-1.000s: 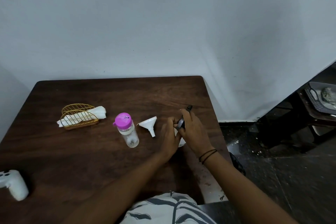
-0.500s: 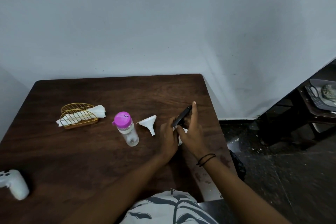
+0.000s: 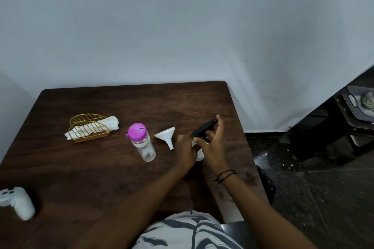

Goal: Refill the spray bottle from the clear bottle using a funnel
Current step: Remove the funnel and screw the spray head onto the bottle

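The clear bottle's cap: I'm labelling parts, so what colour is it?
Bright pink-magenta cap on the clear plastic bottle, plainest in the head view.

Dark wooden tabletop (image 3: 97, 172) set against a pale wall, with a few small things on it.

A gold wire holder (image 3: 89, 130) with white napkins is seen far left; a clear bottle (image 3: 142, 143) with a pink cap stands near the middle, a white funnel (image 3: 166, 137) lies on its side just right of it, and a white controller (image 3: 19, 202) rests at the near left edge.
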Demonstrator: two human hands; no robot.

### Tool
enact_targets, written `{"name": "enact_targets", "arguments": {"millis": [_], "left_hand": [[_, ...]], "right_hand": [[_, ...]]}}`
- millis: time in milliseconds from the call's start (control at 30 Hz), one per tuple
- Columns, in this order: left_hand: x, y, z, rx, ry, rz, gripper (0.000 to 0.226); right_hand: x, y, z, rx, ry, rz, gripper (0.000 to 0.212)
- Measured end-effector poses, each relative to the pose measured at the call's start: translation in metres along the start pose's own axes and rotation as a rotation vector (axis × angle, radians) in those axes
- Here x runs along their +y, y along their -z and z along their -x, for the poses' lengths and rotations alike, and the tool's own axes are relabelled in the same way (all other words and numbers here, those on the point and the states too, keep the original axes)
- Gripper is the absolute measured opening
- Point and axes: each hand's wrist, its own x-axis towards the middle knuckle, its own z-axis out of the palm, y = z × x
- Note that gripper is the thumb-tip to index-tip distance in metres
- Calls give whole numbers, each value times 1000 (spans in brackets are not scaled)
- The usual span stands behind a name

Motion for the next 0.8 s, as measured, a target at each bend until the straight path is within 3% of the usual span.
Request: {"name": "enact_targets", "arguments": {"millis": [133, 433, 567, 800], "left_hand": [[-3, -4, 0, 22, -18, -36, 37], [-7, 2, -14, -288, 145, 100, 35], [-6, -2, -12, -220, 160, 49, 25], [-2, -14, 1, -42, 145, -72, 13]], "right_hand": [[3, -5, 5, 81, 1, -57, 101], [1, 15, -5, -135, -30, -54, 115], [-2, 12, -5, -84, -46, -90, 105], [-1, -7, 11, 166, -92, -90, 93]]}}
